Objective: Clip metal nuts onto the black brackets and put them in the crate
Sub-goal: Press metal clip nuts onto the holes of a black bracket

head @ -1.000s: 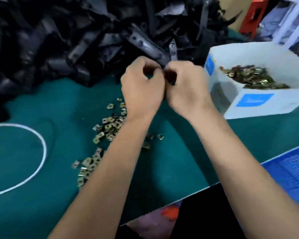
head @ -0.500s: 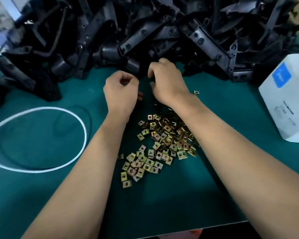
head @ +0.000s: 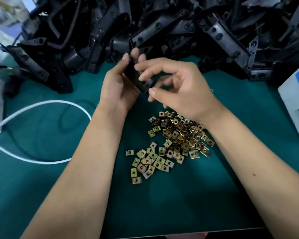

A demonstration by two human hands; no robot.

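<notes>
Head view, centre of the frame: the left hand [head: 118, 87] is curled round a short black moulded-plastic bracket [head: 139, 78], thumb on one side and fingers wrapped behind it, so the piece is gripped firmly and held off the dark green felt-like table mat [head: 171, 200]; the bracket's long axis runs diagonally, from upper left down to lower right, and its lower free end points toward the right hand [head: 176, 88]; that hand has its fingers bent, with the index tip and the thumb tip close on that free end (whether a nut is pinched between them I cannot tell, as nothing metallic shows there and the fingertips are blurred); the relation that matters is that the heap of small square brass-coloured metal clip nuts [head: 176, 135] lies just below and slightly right of the hands, nearer the right wrist, which suggests the right hand does the fetching while the left steadies; the nuts look thin, folded and slippery, each with a central hole; the brackets look rigid, matt and ribbed with round holes; a large tangled pile of matching black brackets [head: 162, 28] fills the upper part of the frame; a white cardboard box with blue labels [head: 295, 104] sits at the right edge; a white looped cord [head: 47, 107] lies at the left; no crate is visible.
</notes>
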